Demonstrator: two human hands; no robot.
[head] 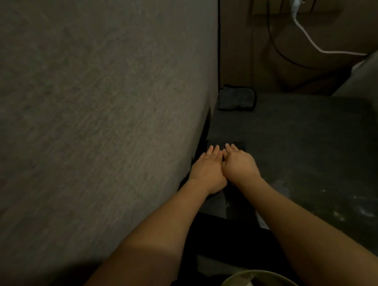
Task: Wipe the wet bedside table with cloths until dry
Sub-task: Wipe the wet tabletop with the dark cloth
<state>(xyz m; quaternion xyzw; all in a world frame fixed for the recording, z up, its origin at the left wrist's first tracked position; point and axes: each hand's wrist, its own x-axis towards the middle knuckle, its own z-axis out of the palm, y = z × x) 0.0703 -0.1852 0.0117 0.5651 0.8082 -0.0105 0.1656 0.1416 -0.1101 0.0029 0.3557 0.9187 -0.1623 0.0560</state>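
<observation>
The dark bedside table (pixel 305 149) fills the right half of the head view, with wet glints near its front right edge. My left hand (pixel 208 170) and my right hand (pixel 239 164) lie side by side, fingers straight, pressing flat on a dark cloth (pixel 239 145) at the table's left edge. Most of that cloth is hidden under the hands. A second dark cloth (pixel 236 98) lies folded at the table's far left corner, untouched.
A tall grey fabric surface (pixel 94 126) rises close on the left. A white cable (pixel 310 36) and a black cable (pixel 275 44) hang from wall sockets behind the table. A round bowl rim (pixel 258 280) shows at the bottom edge. A pale object (pixel 369 74) stands at right.
</observation>
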